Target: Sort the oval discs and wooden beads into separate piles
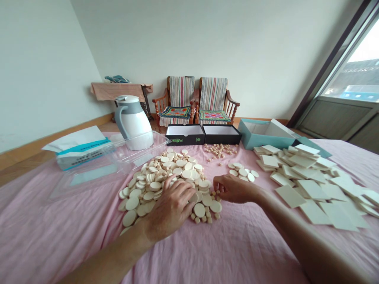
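Note:
A large heap of pale round wooden discs (154, 186), mixed with small wooden cubes (197, 219) along its near right edge, lies on the pink cloth. My left hand (174, 203) rests over the heap, palm down, with its fingers stretched out on the discs. At the heap's right edge, my right hand (232, 188) has its fingers curled down beside several cubes. Whatever its fingertips hold, if anything, is hidden. Behind that hand is a small group of discs (250, 177). Farther back lies a scatter of small cubes (220, 150).
Square wooden tiles (315, 189) are piled at the right, before a blue box (263, 136). Two black open boxes (185, 140) stand at the back. A clear plastic tray (118, 157), a tissue pack (83, 152) and a white jug (137, 128) are on the left.

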{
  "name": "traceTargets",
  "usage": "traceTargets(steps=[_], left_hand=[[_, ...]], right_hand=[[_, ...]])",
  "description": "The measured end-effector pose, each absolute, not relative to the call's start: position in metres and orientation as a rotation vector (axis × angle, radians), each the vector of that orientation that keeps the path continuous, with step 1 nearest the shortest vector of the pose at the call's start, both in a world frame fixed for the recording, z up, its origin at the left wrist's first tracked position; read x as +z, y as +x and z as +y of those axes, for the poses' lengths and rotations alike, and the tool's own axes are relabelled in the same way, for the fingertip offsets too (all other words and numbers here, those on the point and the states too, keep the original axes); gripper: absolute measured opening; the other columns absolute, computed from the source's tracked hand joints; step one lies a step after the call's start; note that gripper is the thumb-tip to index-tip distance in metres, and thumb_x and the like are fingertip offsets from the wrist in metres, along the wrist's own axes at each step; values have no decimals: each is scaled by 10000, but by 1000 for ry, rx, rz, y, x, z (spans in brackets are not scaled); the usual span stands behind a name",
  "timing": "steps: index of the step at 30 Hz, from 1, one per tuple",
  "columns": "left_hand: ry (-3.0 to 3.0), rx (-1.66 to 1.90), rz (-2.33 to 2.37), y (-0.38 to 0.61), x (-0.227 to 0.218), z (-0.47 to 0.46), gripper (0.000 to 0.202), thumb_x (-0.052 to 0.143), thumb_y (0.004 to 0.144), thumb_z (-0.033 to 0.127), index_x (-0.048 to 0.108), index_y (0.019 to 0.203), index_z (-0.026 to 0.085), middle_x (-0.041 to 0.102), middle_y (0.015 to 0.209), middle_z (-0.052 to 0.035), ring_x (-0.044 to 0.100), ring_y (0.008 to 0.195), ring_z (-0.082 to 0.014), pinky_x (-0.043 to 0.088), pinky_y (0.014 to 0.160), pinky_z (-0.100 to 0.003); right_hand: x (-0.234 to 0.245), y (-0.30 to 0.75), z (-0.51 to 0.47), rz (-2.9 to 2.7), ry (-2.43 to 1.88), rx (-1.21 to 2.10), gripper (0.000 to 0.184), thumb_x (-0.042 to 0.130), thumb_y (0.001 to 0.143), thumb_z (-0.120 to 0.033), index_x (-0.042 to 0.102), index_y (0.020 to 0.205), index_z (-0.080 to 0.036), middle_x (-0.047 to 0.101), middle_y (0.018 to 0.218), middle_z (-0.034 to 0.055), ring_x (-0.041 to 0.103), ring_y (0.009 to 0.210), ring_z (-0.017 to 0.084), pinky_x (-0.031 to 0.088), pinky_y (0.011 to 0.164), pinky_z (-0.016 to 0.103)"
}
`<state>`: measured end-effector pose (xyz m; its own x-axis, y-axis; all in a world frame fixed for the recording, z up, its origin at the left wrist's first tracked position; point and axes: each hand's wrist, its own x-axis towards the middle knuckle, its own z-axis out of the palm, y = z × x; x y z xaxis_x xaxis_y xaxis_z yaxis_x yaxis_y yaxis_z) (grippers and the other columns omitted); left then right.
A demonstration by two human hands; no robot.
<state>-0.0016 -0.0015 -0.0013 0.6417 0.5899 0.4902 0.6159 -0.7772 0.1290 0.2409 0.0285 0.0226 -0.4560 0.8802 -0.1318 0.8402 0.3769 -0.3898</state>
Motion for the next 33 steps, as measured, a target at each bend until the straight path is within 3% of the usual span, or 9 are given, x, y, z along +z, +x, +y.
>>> traceTargets(steps=[3, 10, 13, 15, 18, 24, 28, 33], left_hand=[[-2815, -803, -1038, -2, -2, -2, 195, 531, 890, 231, 613, 1065, 208, 654, 1067, -40, 566, 1049, -198, 143, 1127, -491], [-2825, -792, -1068, -2, -2, -2, 199, 525, 889, 219, 606, 1070, 214, 646, 1065, -35, 562, 1040, -197, 185, 1107, -483], [-2835, -792, -1070, -2, -2, -2, 196, 523, 890, 216, 604, 1068, 211, 644, 1069, -37, 560, 1038, -199, 183, 1107, -495], [-2834, -792, -1066, -2, -2, -2, 203, 517, 893, 214, 601, 1078, 213, 640, 1076, -40, 558, 1038, -200, 187, 1108, -502], [-2820, -793, -1047, -2, -3, -1, 214, 522, 890, 217, 598, 1091, 210, 636, 1083, -46, 559, 1048, -201, 218, 1110, -492], [-2812, -808, -1044, -2, -5, 0, 209, 515, 899, 223, 602, 1089, 217, 646, 1077, -39, 570, 1048, -199, 229, 1100, -496], [-2812, -804, -1039, -2, -4, -1, 212, 540, 886, 216, 608, 1087, 212, 650, 1075, -35, 566, 1062, -193, 167, 1127, -490], [-2815, -800, -1037, -2, -3, -1, 195, 531, 894, 226, 618, 1067, 212, 651, 1071, -36, 564, 1064, -194, 142, 1131, -492]], right_hand=[[19, 248, 51, -2445, -1713, 420, 151, 525, 675, -104, 615, 771, -180, 650, 740, 38, 547, 641, 140, 324, 551, 234], [-3, 267, 106, -2064, -1860, 97, 263, 468, 711, -61, 594, 931, -131, 660, 798, 75, 573, 714, 159, 355, 610, 242], [6, 262, 90, -2175, -1775, 273, 209, 487, 708, -78, 605, 867, -146, 667, 778, 62, 591, 696, 152, 377, 593, 229], [19, 256, 71, -2359, -1707, 590, 124, 510, 708, -112, 602, 774, -163, 660, 698, 33, 598, 625, 138, 382, 549, 216], [35, 248, 48, -2458, -1659, 977, 100, 512, 734, -172, 597, 788, -165, 648, 630, 8, 601, 545, 122, 394, 512, 205], [23, 236, 37, -2524, -1505, 755, 122, 574, 716, -238, 616, 813, -178, 676, 807, 31, 602, 705, 136, 396, 572, 208], [14, 229, 35, -2541, -1529, 641, 136, 558, 640, -125, 604, 756, -178, 661, 772, 21, 570, 682, 128, 367, 561, 206], [12, 242, 49, -2347, -1656, 518, 111, 529, 659, -110, 580, 730, -178, 634, 668, 1, 550, 596, 116, 341, 535, 210]])
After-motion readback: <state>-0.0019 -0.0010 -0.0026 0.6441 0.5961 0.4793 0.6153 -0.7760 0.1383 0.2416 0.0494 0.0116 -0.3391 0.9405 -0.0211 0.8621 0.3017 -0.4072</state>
